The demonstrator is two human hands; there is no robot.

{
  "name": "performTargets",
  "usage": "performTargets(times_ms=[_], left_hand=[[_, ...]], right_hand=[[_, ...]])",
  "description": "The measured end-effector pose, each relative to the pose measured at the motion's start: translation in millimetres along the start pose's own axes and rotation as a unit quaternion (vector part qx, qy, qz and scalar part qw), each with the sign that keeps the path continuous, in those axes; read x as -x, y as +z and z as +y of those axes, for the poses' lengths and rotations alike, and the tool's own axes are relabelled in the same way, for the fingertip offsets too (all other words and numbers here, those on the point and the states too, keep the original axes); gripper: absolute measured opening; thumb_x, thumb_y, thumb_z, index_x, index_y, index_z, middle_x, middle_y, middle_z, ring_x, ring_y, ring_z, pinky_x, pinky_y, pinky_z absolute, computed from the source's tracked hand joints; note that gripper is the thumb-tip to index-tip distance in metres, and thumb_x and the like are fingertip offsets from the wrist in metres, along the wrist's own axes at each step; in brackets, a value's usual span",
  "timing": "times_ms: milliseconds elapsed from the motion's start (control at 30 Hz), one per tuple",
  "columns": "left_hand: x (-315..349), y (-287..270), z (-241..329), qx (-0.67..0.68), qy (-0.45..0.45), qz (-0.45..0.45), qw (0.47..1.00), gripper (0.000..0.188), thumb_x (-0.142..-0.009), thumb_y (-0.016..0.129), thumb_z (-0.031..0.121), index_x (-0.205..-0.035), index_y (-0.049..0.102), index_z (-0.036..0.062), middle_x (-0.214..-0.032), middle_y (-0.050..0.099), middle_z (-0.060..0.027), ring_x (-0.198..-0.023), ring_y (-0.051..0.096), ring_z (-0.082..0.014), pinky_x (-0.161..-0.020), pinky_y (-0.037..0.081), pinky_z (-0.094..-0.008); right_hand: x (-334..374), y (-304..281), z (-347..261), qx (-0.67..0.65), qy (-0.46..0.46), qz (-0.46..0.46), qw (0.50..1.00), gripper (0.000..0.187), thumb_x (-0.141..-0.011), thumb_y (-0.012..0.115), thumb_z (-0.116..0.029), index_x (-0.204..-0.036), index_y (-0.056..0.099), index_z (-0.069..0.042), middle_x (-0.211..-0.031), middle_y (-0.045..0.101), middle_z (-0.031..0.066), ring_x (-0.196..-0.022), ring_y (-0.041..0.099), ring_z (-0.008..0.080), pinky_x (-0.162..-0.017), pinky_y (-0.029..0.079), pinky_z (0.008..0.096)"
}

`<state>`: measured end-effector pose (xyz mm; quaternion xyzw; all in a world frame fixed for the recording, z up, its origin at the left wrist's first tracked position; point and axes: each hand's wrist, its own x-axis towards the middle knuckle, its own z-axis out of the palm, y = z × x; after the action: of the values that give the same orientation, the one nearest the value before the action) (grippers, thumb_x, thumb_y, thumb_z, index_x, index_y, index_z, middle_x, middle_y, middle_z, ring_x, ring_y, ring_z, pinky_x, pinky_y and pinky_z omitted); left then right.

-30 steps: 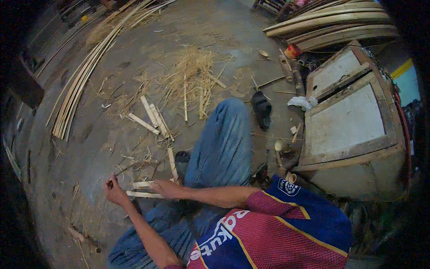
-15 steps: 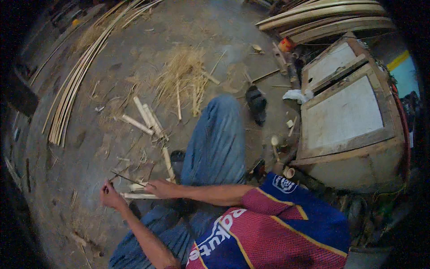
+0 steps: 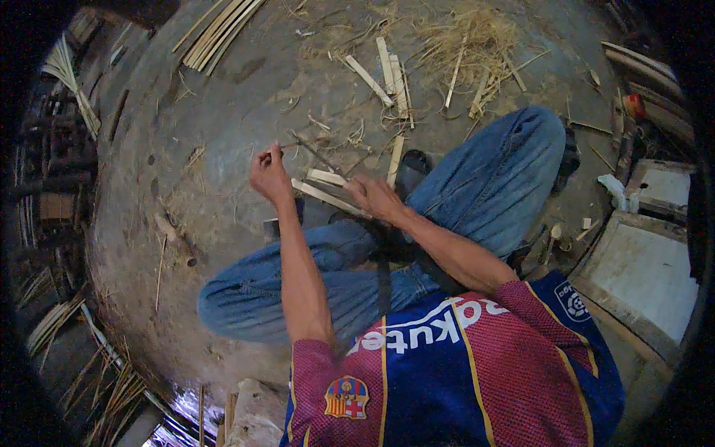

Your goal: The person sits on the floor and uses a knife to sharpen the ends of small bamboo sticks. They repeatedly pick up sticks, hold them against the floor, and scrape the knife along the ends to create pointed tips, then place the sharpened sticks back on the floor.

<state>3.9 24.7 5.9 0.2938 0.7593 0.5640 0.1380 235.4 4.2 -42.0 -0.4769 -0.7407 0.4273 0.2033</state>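
My right hand [image 3: 375, 198] is closed around a knife [image 3: 319, 155], whose narrow dark blade points up and left toward my other hand. At its left, my left hand [image 3: 270, 177] is raised with the fingers pinched together. A thin strip [image 3: 296, 144] seems to run from those fingertips toward the blade; it is too fine to make out well. Just below the knife lie pale split bamboo pieces [image 3: 328, 197], close to my right hand and over my crossed legs. Another pale stick [image 3: 395, 160] stands out beyond the right hand.
Several cut bamboo pieces [image 3: 389, 71] and a heap of shavings [image 3: 477, 37] lie on the floor ahead. Long strips [image 3: 222, 33] rest at the far left. A short bamboo tube [image 3: 175, 238] lies left of my knee. At right stands a wooden-framed panel [image 3: 639, 261].
The view has turned, so the floor, panel and strips appear shifted. Both hands stay close together, the knife still in my right hand and the left still pinched.
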Motion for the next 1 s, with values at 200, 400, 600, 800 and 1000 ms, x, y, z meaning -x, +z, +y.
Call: performTargets(times_ms=[200,400,600,800,1000], left_hand=[[3.1,2.8,-1.7,-0.016,-0.004,0.004,1.0,0.024,-0.083,0.075,0.019,-0.083,0.065,-0.0031,-0.075,0.069,-0.0109,-0.068,0.065,-0.0163,-0.062,0.051,-0.0291],[5.2,4.1,14.1,-0.046,0.025,-0.003,0.999,0.027,-0.084,0.075,0.022,-0.081,0.064,-0.0028,-0.075,0.07,-0.0126,-0.068,0.067,-0.0161,-0.066,0.053,-0.0282],[1.0,-0.5,-4.2,-0.028,0.025,-0.009,0.999,0.024,-0.087,0.071,0.021,-0.084,0.066,-0.0026,-0.077,0.069,-0.0107,-0.068,0.066,-0.0149,-0.065,0.052,-0.0263],[-12.2,-11.9,0.7,0.115,-0.081,-0.069,0.988,0.022,-0.092,0.062,0.012,-0.106,0.065,-0.005,-0.09,0.069,-0.0151,-0.079,0.067,-0.0182,-0.073,0.058,-0.0316],[-15.9,-28.5,62.3,0.175,-0.131,-0.202,0.955,0.042,-0.092,0.063,0.013,-0.129,0.048,-0.0018,-0.094,0.068,-0.0145,-0.079,0.068,-0.0194,-0.071,0.059,-0.0328]], right_hand=[[4.4,-2.4,4.4,0.011,0.059,-0.007,0.998,0.043,-0.096,0.049,-0.039,-0.102,0.059,0.002,-0.085,0.062,0.0281,-0.08,0.062,0.0448,-0.072,0.047,0.051],[-1.9,-1.6,14.9,0.013,0.094,-0.033,0.995,0.044,-0.096,0.05,-0.04,-0.101,0.063,0.002,-0.088,0.064,0.0268,-0.085,0.063,0.0426,-0.074,0.048,0.0468],[8.9,-13.7,-13.8,-0.081,0.128,-0.026,0.988,0.046,-0.095,0.052,-0.043,-0.097,0.061,0.002,-0.084,0.063,0.0251,-0.077,0.063,0.04,-0.071,0.047,0.0463],[-16.8,-8.5,-6.8,-0.009,0.101,0.129,0.986,0.047,-0.089,0.062,-0.044,-0.105,0.058,0.001,-0.084,0.062,0.0242,-0.079,0.063,0.0393,-0.071,0.047,0.0452],[-24.6,-44.3,-22.3,-0.073,0.053,0.137,0.987,0.043,-0.086,0.067,-0.041,-0.1,0.055,-0.002,-0.081,0.063,0.0162,-0.076,0.064,0.0314,-0.068,0.048,0.0425]])
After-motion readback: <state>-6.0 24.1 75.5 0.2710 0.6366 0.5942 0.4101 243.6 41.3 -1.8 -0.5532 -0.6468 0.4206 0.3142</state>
